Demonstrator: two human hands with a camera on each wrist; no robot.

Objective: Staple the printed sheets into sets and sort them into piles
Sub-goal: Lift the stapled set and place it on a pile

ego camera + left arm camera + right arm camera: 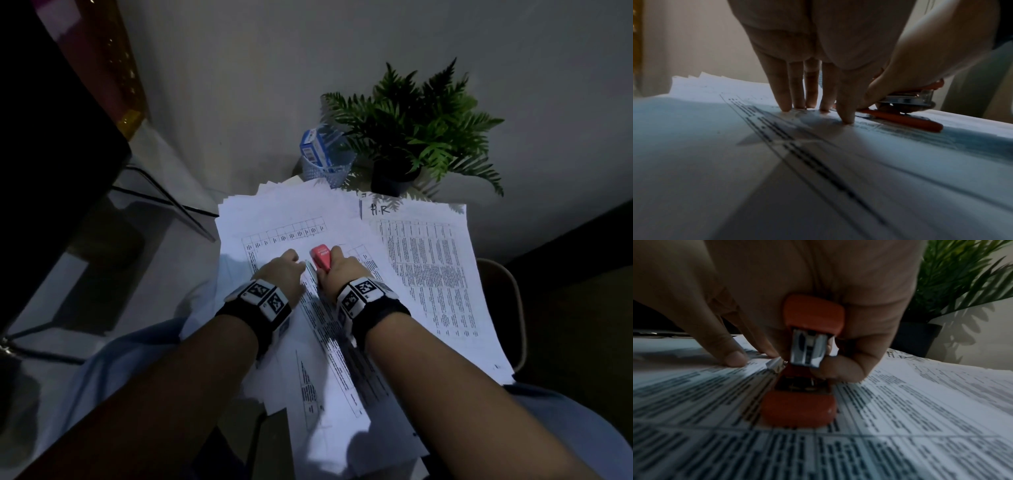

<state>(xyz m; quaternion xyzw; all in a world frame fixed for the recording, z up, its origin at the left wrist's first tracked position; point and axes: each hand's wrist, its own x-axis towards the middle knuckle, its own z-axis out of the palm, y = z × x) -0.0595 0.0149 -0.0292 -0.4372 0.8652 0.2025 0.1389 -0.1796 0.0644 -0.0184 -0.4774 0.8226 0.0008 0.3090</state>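
Printed sheets (274, 219) with tables of text lie fanned across a small table. My left hand (284, 263) presses straight fingers (785, 104) down on the top sheet (777, 162), thumb right beside the stapler. My right hand (337, 263) grips a red stapler (321, 257) from above; its base (906, 121) rests on the paper. In the right wrist view the stapler (805, 407) fills the middle, and a curled sheet corner (774, 365) sits against its metal part (807, 352). A separate pile (438, 267), marked "H-R" by hand, lies to the right.
A potted fern (411, 123) and a blue mesh cup (325, 168) holding a blue box stand at the back of the table. A large dark object (51, 137) and a glass surface (137, 222) are to the left. A chair frame (517, 308) curves at the right.
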